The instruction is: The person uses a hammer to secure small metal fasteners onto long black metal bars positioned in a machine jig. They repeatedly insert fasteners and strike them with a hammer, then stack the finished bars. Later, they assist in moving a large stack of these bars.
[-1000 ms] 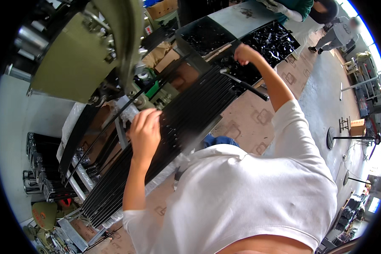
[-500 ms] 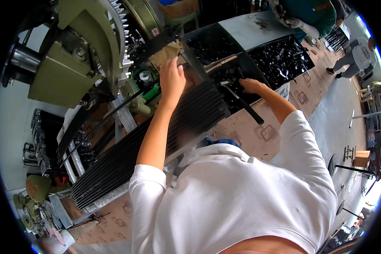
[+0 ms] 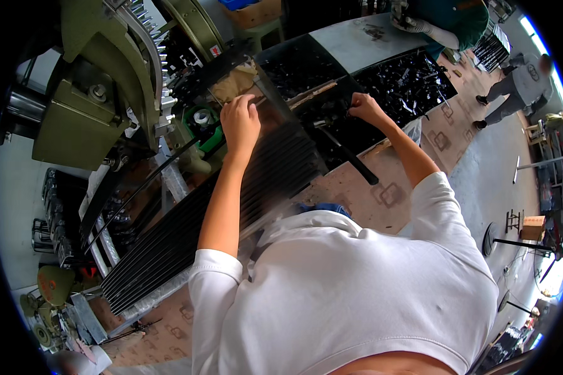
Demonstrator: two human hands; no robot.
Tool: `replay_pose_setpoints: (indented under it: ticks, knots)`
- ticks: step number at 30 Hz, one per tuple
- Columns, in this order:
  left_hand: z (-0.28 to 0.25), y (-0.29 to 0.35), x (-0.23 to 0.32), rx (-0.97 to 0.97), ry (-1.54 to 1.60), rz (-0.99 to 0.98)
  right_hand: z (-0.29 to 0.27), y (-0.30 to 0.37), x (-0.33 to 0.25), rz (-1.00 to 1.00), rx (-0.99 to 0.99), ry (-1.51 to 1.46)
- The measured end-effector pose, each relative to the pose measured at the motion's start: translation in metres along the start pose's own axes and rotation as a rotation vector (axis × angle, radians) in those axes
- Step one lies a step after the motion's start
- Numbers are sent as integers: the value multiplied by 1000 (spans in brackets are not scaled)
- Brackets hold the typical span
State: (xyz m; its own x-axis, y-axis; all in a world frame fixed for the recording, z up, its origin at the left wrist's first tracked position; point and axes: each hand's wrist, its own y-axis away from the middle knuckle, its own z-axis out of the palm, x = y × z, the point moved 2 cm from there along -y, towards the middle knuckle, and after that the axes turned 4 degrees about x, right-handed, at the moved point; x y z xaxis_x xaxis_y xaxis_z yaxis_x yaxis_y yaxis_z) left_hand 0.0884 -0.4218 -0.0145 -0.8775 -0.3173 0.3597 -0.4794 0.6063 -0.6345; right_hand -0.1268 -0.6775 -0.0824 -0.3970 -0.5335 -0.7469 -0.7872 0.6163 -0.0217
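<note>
My left hand (image 3: 239, 127) hovers above the near end of a row of long black bars (image 3: 231, 206), next to the green machine (image 3: 81, 122). Its fingers bend loosely, thumb a little apart, and nothing shows in them. Over a dark bin (image 3: 324, 107) of small black parts is my right hand (image 3: 367, 109), fingertips pressed together; whatever they may pinch is too small to make out. A hammer (image 3: 356, 165) with a black handle lies across that bin's near edge. Left of my left hand stands a green bin (image 3: 211, 139) with a roll of tape (image 3: 202, 117) inside.
Another bin of small black parts (image 3: 406, 87) sits farther right. At the back, a gloved person (image 3: 447, 25) works beside a grey tabletop (image 3: 363, 40); another person (image 3: 524, 81) walks on the right. Brown paper (image 3: 234, 84) lies beside the machine's toothed wheel (image 3: 153, 56).
My right hand has lifted up and away from the hammer's head, out of the bin's depth, with its fingers drawn together. My left hand's fingers have bent more. The whole view has shifted slightly.
</note>
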Motion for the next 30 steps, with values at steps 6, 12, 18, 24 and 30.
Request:
replay_pose_setpoints:
  ticks: [6,12,18,24,30]
  knots:
    - [3,2,-3,9,-13,-19,1,-12,-66,257,-127,-869]
    - [-2,-2,2,6,70,-34,67,-43,-153,287,-366,-931]
    - [-14,-9,12,-27,181,-34,94,-59,-165,486,-364,-908]
    - [-9,-9,7,15,187,-48,92,-61,-164,500,-340,-970]
    - [-10,-15,14,-23,210,-90,84,-59,-178,428,-274,-726]
